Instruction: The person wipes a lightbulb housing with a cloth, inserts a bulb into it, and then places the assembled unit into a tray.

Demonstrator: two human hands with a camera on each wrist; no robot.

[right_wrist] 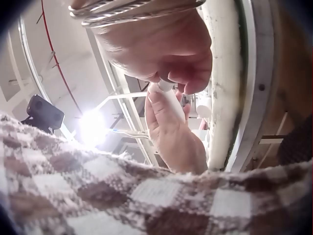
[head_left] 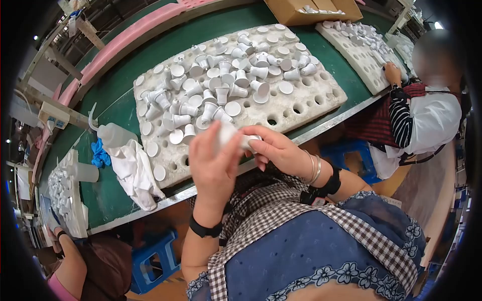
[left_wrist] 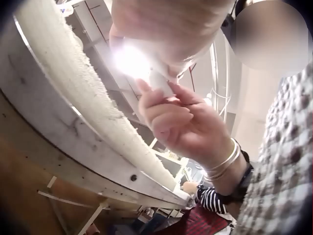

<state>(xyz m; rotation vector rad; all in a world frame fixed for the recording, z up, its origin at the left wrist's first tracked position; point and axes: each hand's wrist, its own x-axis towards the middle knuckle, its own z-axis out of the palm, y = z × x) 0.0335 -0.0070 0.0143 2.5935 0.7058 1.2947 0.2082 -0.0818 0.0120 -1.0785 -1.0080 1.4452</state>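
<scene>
In front of the body, the left hand point(head_left: 213, 163) curls round a blurred white item point(head_left: 227, 134); whether it is cloth or a hard part, I cannot tell. Beside it, the right hand point(head_left: 281, 153) pinches a small white cup-shaped piece point(head_left: 249, 142) between thumb and fingers. The two hands meet at these white things. The right wrist view shows the left hand point(right_wrist: 173, 134) below, its fingers along the white item point(right_wrist: 168, 106), and the right hand point(right_wrist: 156, 46) above. In the left wrist view, the right hand point(left_wrist: 193, 125) holds the piece's lower end.
Many white cup-shaped parts point(head_left: 221, 94) lie on a pale board with holes point(head_left: 321, 98) on the green table point(head_left: 108, 193). Left of it are a white cloth point(head_left: 131, 170), a bottle point(head_left: 115, 135) and blue gloves point(head_left: 100, 154). A cardboard box point(head_left: 286, 12) stands behind. People work on both sides.
</scene>
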